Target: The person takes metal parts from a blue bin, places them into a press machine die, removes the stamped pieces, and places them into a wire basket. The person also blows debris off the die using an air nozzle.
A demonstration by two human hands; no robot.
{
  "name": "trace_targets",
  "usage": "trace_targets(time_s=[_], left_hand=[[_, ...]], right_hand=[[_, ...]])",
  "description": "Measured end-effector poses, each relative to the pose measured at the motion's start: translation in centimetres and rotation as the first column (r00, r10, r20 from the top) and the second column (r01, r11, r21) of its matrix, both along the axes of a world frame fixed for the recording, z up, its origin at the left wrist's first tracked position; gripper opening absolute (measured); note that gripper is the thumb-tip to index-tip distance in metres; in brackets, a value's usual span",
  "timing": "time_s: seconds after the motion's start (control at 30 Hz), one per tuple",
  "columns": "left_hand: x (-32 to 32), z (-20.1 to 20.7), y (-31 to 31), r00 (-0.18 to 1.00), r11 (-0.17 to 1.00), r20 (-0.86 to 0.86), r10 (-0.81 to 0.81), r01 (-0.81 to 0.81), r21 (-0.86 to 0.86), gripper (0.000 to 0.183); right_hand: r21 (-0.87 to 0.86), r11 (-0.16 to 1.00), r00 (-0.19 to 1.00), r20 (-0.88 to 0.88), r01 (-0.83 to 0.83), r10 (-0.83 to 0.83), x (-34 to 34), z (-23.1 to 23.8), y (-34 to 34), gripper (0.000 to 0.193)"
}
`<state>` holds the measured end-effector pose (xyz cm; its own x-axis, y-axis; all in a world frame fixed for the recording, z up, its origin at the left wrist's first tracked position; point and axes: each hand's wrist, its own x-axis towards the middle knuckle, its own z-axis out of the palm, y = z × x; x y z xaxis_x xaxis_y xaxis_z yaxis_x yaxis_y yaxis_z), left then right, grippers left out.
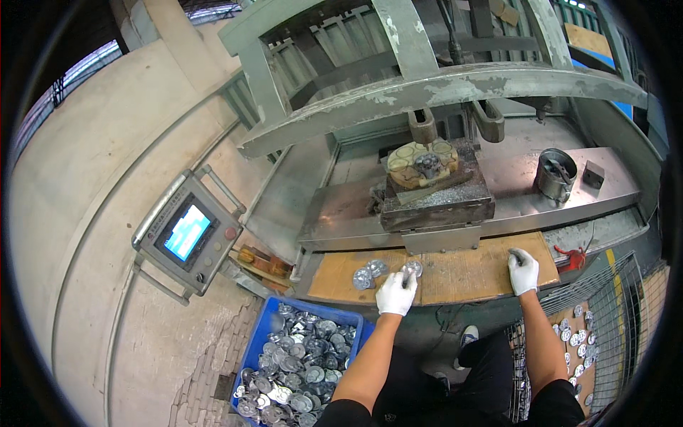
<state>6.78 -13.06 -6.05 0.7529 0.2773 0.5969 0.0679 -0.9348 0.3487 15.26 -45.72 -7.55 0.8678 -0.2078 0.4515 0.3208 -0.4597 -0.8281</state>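
Note:
My left hand, in a white glove, reaches over the wooden board with its fingers closed on a round silvery metal casting. Just left of it, more such castings lie on the board. My right hand, also gloved in white, rests near the board's right end. Its fingers are loosely bent and slightly apart, and no part shows in them. Behind the board, a metal block carries a round yellowish fixture with a casting at its middle.
A blue bin heaped with castings stands at lower left. The control panel is on the left. A metal cup and small block stand at right on the machine bed. Below them are red-handled pliers and a wire basket.

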Motion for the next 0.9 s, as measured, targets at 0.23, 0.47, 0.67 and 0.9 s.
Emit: trace_targets(time_s=[0.23, 0.47, 0.67, 0.9], left_hand=[[0.00, 0.30, -0.25, 1.000, 1.000, 0.029, -0.006, 0.006, -0.011, 0.027], [0.00, 0.26, -0.15, 0.999, 1.000, 0.040, 0.000, 0.001, -0.019, 0.029], [0.00, 0.17, -0.03, 1.000, 1.000, 0.022, -0.001, 0.002, -0.016, 0.031], [-0.10, 0.23, -0.09, 0.998, 0.999, -0.070, -0.010, 0.007, -0.040, 0.032]], right_hand=[[0.004, 1.000, 1.000, -0.011, 0.001, -0.001, 0.24, -0.39, -0.16, 0.017], [-0.007, 1.000, 1.000, -0.026, -0.003, 0.003, 0.05, 0.02, -0.04, 0.018], [0.004, 1.000, 1.000, -0.021, 0.002, -0.002, 0.19, -0.26, -0.06, 0.018], [-0.004, 1.000, 1.000, -0.011, 0.004, -0.004, 0.32, -0.56, -0.24, 0.017]])
